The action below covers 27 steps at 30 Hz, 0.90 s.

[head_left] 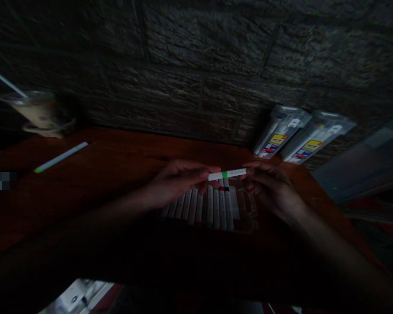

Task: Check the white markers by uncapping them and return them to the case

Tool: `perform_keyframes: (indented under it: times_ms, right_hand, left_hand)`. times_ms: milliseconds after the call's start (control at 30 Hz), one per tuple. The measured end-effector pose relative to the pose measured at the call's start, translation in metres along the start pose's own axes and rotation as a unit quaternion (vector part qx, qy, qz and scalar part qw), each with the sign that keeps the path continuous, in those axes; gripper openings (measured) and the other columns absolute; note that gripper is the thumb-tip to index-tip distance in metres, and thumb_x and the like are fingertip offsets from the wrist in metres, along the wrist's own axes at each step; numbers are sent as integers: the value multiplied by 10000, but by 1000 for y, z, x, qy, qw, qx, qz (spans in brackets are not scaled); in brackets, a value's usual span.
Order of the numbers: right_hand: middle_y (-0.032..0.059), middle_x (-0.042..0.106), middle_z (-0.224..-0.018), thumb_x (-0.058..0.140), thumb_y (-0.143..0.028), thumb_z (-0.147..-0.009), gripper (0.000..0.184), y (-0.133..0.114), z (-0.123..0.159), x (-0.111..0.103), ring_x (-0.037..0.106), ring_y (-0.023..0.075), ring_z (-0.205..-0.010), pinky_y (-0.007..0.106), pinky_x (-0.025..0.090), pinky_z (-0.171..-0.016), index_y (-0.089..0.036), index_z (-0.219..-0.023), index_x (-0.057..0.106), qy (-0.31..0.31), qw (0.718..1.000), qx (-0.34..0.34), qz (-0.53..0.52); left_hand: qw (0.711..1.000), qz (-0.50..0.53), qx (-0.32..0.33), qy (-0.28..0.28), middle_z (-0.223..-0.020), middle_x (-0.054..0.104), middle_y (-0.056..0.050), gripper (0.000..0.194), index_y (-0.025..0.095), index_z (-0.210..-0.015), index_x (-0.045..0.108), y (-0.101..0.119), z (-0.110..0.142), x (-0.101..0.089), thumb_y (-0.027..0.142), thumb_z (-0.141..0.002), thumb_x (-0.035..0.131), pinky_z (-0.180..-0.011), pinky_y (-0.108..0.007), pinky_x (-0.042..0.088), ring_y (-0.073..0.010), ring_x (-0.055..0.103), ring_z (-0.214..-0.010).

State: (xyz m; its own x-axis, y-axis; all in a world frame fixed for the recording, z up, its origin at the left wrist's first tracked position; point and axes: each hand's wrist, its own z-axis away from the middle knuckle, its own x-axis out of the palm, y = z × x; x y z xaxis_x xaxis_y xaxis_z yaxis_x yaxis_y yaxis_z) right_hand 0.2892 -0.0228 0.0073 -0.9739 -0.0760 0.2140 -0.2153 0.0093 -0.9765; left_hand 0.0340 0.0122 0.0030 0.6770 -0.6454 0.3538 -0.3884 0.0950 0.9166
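Observation:
A white marker (234, 173) with a green band lies level between my two hands, above the wooden table. My left hand (186, 178) pinches its left end between thumb and fingers. The right end is gripped by the fingertips of my right hand (273, 185). Beneath them rests a clear plastic case (245, 226) with a row of white markers (211, 207) in it; a few show green, red or black bands. My left hand hides part of that row.
Another marker (61, 158), pale with a green end, lies on the table (124, 161) at the left. Behind it stands a drink cup (36, 111) with a straw. Two upright plastic marker cases (281, 131) stand by the stone wall (183, 65) at the right.

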Motion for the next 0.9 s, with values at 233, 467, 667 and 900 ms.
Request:
perform_keyframes:
  times_ms: [233, 467, 667, 900]
  right_hand:
    - [10, 731, -761, 830, -265, -779, 158, 1, -1, -1, 593, 98, -572, 204, 486, -499, -249, -935, 809, 5, 1000, -12, 19]
    - [16, 740, -778, 838, -297, -764, 175, 0, -1, -1, 588, 109, -562, 225, 458, -477, -241, -925, 798, 42, 998, -23, 47]
    - [20, 746, -799, 815, -288, -799, 133, 1, -1, -2, 581, 110, -576, 236, 452, -493, -246, -924, 795, 47, 996, -43, 55]
    - [17, 737, -784, 816, -305, -800, 149, 1, -1, -2, 570, 126, -572, 266, 444, -501, -263, -941, 795, 48, 994, -62, 78]
  left_hand:
    - [999, -4, -25, 22, -871, 778, -76, 201, 189, -939, 834, 1, -2, 0, 342, -810, 828, -658, -264, 509, -122, 643, -671]
    - [995, -62, 3, 75, -879, 787, -90, 247, 164, -1051, 809, -1, -2, -2, 318, -862, 767, -620, -251, 489, -114, 615, -639]
    - [987, -137, 18, 87, -897, 809, -80, 266, 183, -1120, 796, 1, -2, -1, 255, -866, 766, -615, -230, 498, -93, 593, -616]
    - [981, -177, 15, 83, -973, 813, -102, 324, 188, -1165, 782, 0, 0, -4, 261, -849, 781, -621, -246, 512, -109, 616, -634]
